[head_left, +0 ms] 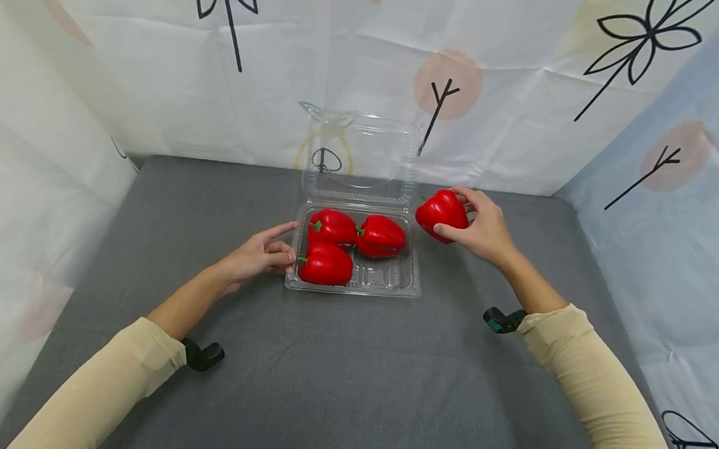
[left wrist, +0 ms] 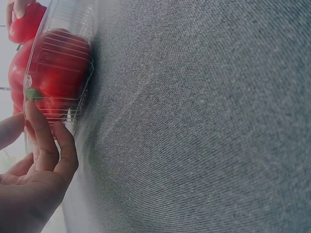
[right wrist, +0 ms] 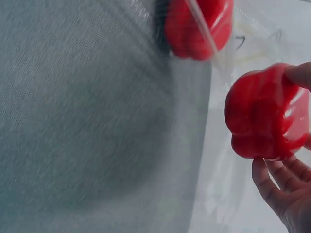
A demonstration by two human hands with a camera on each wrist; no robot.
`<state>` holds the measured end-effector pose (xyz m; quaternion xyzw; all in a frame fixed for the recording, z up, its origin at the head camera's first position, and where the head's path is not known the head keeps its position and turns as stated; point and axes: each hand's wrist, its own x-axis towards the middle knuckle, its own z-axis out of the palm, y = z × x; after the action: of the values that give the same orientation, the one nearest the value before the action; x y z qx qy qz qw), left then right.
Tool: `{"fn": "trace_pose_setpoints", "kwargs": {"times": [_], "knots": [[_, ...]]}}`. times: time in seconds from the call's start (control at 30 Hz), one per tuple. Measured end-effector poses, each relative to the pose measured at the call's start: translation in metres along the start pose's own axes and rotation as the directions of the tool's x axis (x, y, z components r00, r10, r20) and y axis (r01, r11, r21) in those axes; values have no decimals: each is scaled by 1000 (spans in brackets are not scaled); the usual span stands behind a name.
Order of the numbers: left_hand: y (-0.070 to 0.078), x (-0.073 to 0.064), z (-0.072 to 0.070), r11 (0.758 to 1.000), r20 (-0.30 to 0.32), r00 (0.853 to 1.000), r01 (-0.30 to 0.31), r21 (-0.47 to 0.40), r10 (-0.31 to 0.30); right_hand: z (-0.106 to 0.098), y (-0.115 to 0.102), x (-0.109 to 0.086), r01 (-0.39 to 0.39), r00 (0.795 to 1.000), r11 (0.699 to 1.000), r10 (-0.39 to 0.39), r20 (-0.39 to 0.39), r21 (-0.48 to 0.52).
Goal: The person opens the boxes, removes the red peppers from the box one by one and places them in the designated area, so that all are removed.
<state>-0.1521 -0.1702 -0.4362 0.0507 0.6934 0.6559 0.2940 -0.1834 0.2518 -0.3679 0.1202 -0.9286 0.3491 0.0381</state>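
In the head view, my right hand [head_left: 484, 226] holds a red bell pepper [head_left: 441, 215] between thumb and fingers, raised just right of a clear plastic clamshell container [head_left: 387, 275]. The right wrist view shows the same pepper [right wrist: 265, 114] with its lobed bottom toward the camera and fingertips [right wrist: 260, 167] against its side. At the container's left edge, my left hand [head_left: 263, 256] pinches the rim, its index finger stretched along the side. Three more red bell peppers [head_left: 327, 264] lie inside, two at the back and one at front left; the front right part shows bare plastic.
The container's transparent lid [head_left: 370, 156] stands open against the back edge of the grey cloth-covered table [head_left: 349, 377]. Behind and at both sides hang white sheets [head_left: 519, 89] printed with leaves and circles. Dark wrist-worn devices [head_left: 203, 356] sit at both sleeves.
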Motion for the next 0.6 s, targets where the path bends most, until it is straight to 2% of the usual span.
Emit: {"fn": "trace_pose_setpoints", "kwargs": {"times": [0.17, 0.43, 0.6], "knots": [[0, 0, 0, 1000, 10, 1000, -2, 2, 2, -4, 17, -2, -12, 1000, 1000, 12, -10, -9], [0, 1, 0, 1000, 12, 1000, -3, -11, 3, -14, 48, -10, -15, 999, 999, 16, 48, -28], [0, 0, -1, 1000, 11, 1000, -1, -13, 1, -23, 63, -17, -42, 997, 998, 45, 62, -41]]}}
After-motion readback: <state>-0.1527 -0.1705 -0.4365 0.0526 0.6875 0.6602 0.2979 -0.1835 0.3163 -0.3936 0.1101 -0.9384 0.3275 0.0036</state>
